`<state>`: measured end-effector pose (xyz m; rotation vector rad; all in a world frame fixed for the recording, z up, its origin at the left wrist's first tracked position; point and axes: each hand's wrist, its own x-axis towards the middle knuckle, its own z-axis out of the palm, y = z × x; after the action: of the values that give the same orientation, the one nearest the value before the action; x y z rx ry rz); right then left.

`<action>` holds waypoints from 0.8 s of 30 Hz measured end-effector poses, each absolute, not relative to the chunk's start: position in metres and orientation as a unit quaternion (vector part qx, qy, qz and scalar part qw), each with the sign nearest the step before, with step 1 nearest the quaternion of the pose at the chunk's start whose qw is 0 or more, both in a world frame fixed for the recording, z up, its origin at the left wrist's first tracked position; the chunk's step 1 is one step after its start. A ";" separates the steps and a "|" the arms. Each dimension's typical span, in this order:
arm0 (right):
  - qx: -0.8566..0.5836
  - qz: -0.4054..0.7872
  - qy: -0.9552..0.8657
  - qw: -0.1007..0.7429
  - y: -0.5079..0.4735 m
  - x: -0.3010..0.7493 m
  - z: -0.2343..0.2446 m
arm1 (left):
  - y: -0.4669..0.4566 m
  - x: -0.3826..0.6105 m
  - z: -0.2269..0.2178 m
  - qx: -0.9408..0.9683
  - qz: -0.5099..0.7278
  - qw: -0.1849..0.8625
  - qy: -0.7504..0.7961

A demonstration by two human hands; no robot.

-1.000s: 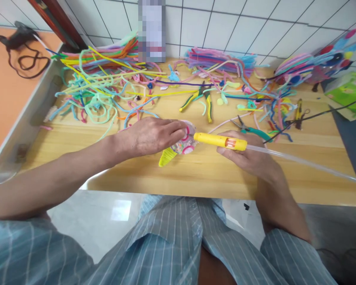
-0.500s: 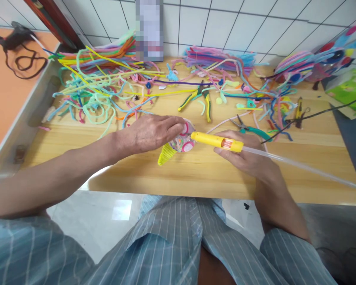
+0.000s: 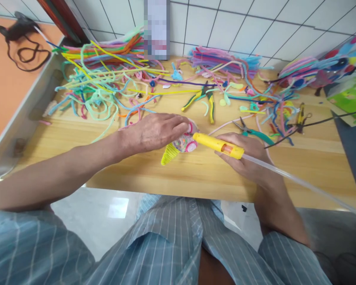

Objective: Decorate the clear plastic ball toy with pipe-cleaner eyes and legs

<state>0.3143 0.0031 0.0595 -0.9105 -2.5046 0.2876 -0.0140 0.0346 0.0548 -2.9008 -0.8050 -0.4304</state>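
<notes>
My left hand (image 3: pixel 154 130) rests fingers-down on a small pipe-cleaner craft piece (image 3: pixel 184 143) with pink rings and a yellow-green cone (image 3: pixel 168 154), pinning it to the wooden table (image 3: pixel 195 174). My right hand (image 3: pixel 249 156) is closed round a yellow glue gun (image 3: pixel 218 145). The gun's tip touches the craft piece from the right. A long clear glue stick (image 3: pixel 296 182) trails out behind it towards the lower right.
Heaps of coloured pipe cleaners (image 3: pixel 106 83) cover the table's far half. Yellow-handled pliers (image 3: pixel 206 101) lie behind the craft piece, and green-handled pliers (image 3: pixel 255 132) lie to the right. A black cable (image 3: pixel 314 122) crosses the right side. Finished pipe-cleaner pieces (image 3: pixel 314 71) lean at the back right.
The glue gun has tilted, its rear end lower now, while its tip stays at the craft piece. My left hand remains on the piece. The view has shifted slightly.
</notes>
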 end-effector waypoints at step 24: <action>-0.327 0.056 -0.922 0.201 -0.005 0.312 0.062 | 0.028 -0.012 0.055 -0.946 -0.158 0.017 -0.283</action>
<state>0.3117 -0.0045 0.0624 -0.9134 -2.5749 0.1575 -0.0118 0.0280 0.0547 -2.9393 -0.8803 -0.4902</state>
